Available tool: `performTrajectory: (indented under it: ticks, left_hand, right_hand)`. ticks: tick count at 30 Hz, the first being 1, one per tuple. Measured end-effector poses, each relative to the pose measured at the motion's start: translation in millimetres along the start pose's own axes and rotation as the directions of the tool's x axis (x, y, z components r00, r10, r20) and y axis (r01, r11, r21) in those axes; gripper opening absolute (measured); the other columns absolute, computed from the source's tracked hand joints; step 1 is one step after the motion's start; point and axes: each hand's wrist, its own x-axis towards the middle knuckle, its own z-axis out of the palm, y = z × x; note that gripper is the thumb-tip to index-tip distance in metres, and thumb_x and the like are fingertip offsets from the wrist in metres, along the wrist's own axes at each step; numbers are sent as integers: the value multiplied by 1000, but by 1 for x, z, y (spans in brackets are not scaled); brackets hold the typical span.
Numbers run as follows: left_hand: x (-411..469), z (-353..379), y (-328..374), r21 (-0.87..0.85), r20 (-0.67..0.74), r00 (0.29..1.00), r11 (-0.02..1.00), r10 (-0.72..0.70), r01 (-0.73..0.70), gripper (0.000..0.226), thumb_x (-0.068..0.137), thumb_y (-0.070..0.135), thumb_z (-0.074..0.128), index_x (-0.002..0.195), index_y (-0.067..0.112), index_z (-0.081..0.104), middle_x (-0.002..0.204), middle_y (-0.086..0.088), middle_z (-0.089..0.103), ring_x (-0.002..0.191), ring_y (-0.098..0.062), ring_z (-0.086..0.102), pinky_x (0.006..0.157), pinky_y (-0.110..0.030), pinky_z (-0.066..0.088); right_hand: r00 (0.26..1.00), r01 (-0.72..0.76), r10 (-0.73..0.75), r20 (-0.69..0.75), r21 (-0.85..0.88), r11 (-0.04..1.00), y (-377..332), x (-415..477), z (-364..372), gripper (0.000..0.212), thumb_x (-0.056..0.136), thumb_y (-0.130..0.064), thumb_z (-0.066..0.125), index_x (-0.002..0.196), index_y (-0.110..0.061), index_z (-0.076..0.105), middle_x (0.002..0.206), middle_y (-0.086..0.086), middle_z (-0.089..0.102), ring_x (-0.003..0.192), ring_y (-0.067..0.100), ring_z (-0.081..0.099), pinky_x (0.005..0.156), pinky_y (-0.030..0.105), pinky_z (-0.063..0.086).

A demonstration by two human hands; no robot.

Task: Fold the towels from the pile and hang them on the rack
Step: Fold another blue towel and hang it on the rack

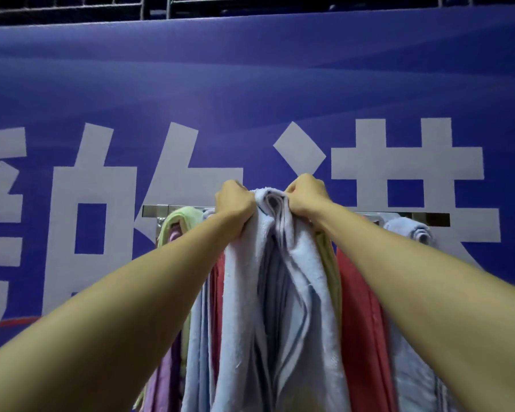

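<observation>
Head view: both arms raised toward the rack [428,217].
Left hand [234,200]: grips the pale blue towel [280,292] at its top.
Right hand [305,194]: pinches the same towel's top.

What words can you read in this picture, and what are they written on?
"的": big white character on the blue banner.
Character right of it: lower part hidden behind the right arm; cannot tell for sure.
Characters at the left and right edges: cut off, unreadable.
No writing seen on the light blue towel or the rack.
</observation>
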Motion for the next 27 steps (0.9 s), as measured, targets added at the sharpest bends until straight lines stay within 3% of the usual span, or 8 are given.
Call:
performTrajectory:
  ticks: [4,8,13,17,20,22,25,27]
  left_hand:
    - [3,-2,-16,223,77,990,966,120,-134,14,88,18,61,96,10,70,97,-12,67,98,-28,58,78,-30,44]
    - [-2,3,-26,435,175,952,848,250,-302,20,86,5,52,95,13,69,97,-13,67,95,-34,61,77,-34,49]
    - [-9,1,-37,600,250,882,651,399,-465,19,84,1,47,93,9,62,82,-11,57,76,-35,55,65,-39,46]
    - [-19,1,-43,631,258,842,578,474,-518,15,86,3,44,95,11,53,97,-13,59,90,-41,58,63,-39,37]
    - [-35,8,-47,573,198,850,646,488,-504,18,92,6,38,108,10,44,112,-12,54,98,-40,57,66,-40,36]
    - [-40,11,-49,466,173,862,732,476,-497,20,90,9,39,109,11,46,115,-10,56,100,-36,57,70,-40,41]
    - [-42,12,-53,212,143,911,887,387,-410,24,85,7,48,107,13,54,110,-7,65,100,-30,60,80,-34,47]
    - [-51,10,-54,96,112,954,952,279,-290,22,87,7,49,106,11,59,105,-4,68,95,-21,61,74,-25,40]
  right_hand:
    - [997,72,-77,-8,-269,961,14,-2,12,20,88,-5,45,68,-8,48,93,14,57,77,34,50,66,36,39]
    - [991,106,-132,-27,-451,886,28,-2,16,21,90,-5,45,70,-11,44,106,13,60,100,35,54,79,35,34]
    - [968,188,-249,-16,-612,768,30,-2,16,33,90,-7,45,60,-18,36,70,-2,41,90,26,49,79,33,26]
    - [925,286,-380,23,-700,655,26,-15,14,22,83,-3,47,67,-18,44,70,-2,48,85,25,50,75,31,25]
    - [909,347,-415,28,-599,721,21,-34,16,15,86,0,47,92,-12,51,94,8,61,95,31,56,71,32,30]
    - [931,332,-363,27,-475,815,18,-49,17,14,86,2,44,92,-11,46,100,15,60,96,37,58,67,35,34]
    - [967,215,-247,-60,-327,920,19,-67,23,15,85,-8,42,94,-8,55,100,18,63,97,39,58,69,37,40]
    - [996,75,-82,-30,-180,981,22,-79,29,24,89,-13,40,102,-5,59,109,22,63,103,39,55,75,35,39]
